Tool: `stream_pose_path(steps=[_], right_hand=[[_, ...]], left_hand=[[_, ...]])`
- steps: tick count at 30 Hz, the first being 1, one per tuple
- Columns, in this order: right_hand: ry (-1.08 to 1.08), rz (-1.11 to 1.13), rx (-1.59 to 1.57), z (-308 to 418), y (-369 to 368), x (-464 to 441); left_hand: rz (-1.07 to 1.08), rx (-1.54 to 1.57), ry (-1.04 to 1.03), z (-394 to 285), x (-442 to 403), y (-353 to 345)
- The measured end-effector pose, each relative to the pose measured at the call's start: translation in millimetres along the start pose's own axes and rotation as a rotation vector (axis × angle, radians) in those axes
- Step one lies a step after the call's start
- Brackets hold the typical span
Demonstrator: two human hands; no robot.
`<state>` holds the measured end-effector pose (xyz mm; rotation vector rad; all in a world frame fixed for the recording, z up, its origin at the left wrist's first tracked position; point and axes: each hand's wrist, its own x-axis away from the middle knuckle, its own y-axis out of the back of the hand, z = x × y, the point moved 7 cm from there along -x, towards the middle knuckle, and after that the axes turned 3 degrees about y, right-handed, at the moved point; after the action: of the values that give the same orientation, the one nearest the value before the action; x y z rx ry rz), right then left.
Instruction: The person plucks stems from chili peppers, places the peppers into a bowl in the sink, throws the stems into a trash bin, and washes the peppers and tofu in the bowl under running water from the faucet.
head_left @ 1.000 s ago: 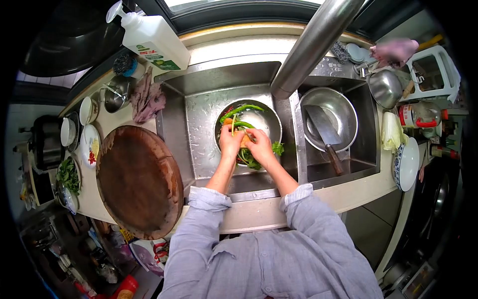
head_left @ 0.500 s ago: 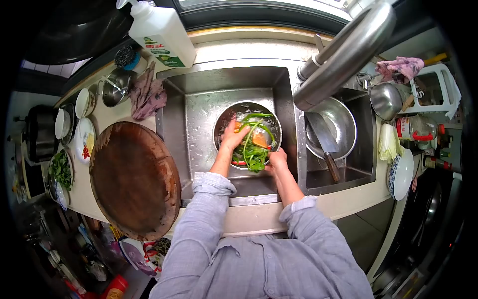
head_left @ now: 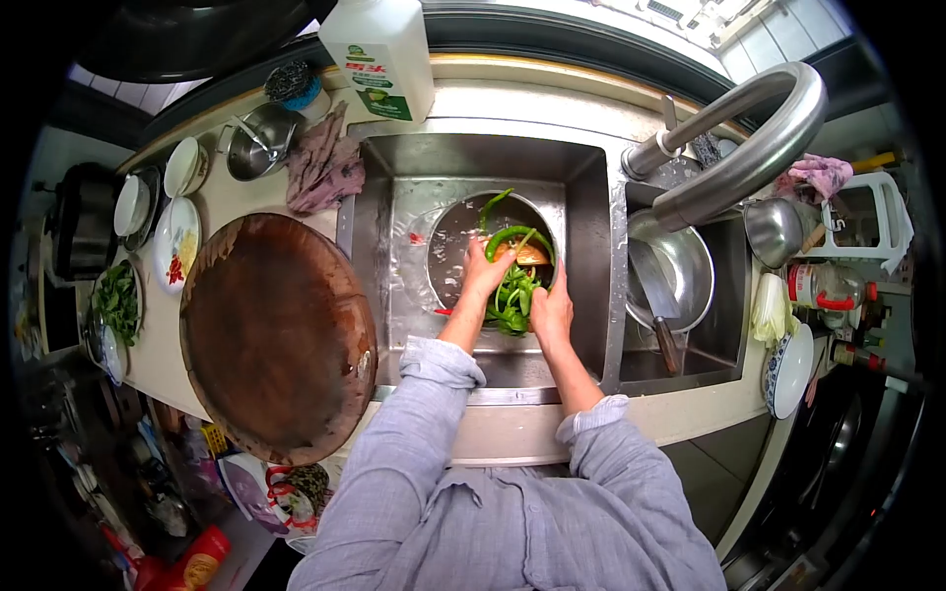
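A round metal bowl (head_left: 443,258) stands in the large sink basin, with water spilling over its left side. In it are green peppers (head_left: 520,234), leafy greens (head_left: 514,300) and an orange-brown piece (head_left: 529,255). My left hand (head_left: 482,271) is curved against the vegetables at the bowl's middle, its fingers pressed round the greens. My right hand (head_left: 552,308) grips the bowl's right rim, fingers partly hidden. A small red piece (head_left: 443,312) lies by the bowl's lower left edge.
A round wooden board (head_left: 279,340) is left of the sink. At right, a cleaver (head_left: 654,286) rests in a metal basin (head_left: 696,271) under the curved faucet (head_left: 749,148). A white jug (head_left: 377,59), pink cloth (head_left: 325,167) and plates (head_left: 177,222) stand behind and left.
The bowl is now tipped, and water pours over its left side. My left hand has closed in on the vegetables; my right hand has moved up along the rim. The camera view has shifted.
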<state>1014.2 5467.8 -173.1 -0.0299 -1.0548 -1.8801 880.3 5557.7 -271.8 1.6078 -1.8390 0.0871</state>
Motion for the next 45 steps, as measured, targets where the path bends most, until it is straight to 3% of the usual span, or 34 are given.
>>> stream_pose_path(steps=[3,5,6,9,11,13,15,19,20,23,26,29,33,37,38,42,45], right_hand=[[-0.11,-0.01,-0.213,-26,-4,-10],[-0.133,-0.013,-0.271,-48,-12,-20],[-0.172,-0.01,-0.295,-57,-16,-22],[-0.232,0.021,-0.259,-71,-20,-29],[-0.256,0.016,-0.23,-69,-18,-29],[-0.269,0.029,-0.235,-74,-21,-31],[-0.288,0.06,-0.279,-81,-27,-33],[-0.279,0.067,-0.261,-78,-27,-32],[-0.284,0.073,-0.284,-81,-29,-34],[-0.302,0.062,-0.245,-79,-27,-34],[-0.299,0.069,-0.223,-78,-27,-34],[-0.301,0.07,-0.185,-80,-27,-35],[-0.319,0.079,-0.157,-81,-28,-37],[-0.311,0.129,-0.211,-79,-28,-35],[-0.315,0.125,-0.232,-79,-27,-35],[-0.321,0.176,-0.304,-77,-28,-33],[-0.26,0.164,-0.307,-66,-23,-30]], left_hand=[[-0.071,-0.164,-0.083,-13,17,-3],[0.029,-0.272,-0.014,-20,24,-5],[-0.081,-0.274,-0.153,-28,27,1],[-0.339,-0.09,-0.151,-48,37,56],[-0.73,-0.086,-0.191,-39,38,99],[-0.772,-0.161,0.191,4,23,126],[-0.669,-0.32,0.364,28,15,129],[-0.444,-0.423,0.109,46,-2,109],[-0.471,-0.411,0.034,48,-6,108],[-0.199,-0.558,-0.116,48,-15,100],[-0.069,-0.546,0.07,56,4,93],[0.046,-0.679,0.11,66,26,77],[0.214,-0.958,-0.063,55,36,65],[0.249,-1.172,-0.201,57,32,62],[0.219,-1.129,-0.164,61,29,67],[-0.375,-0.63,0.248,33,49,123],[-0.652,-0.276,-0.203,-39,71,123]])
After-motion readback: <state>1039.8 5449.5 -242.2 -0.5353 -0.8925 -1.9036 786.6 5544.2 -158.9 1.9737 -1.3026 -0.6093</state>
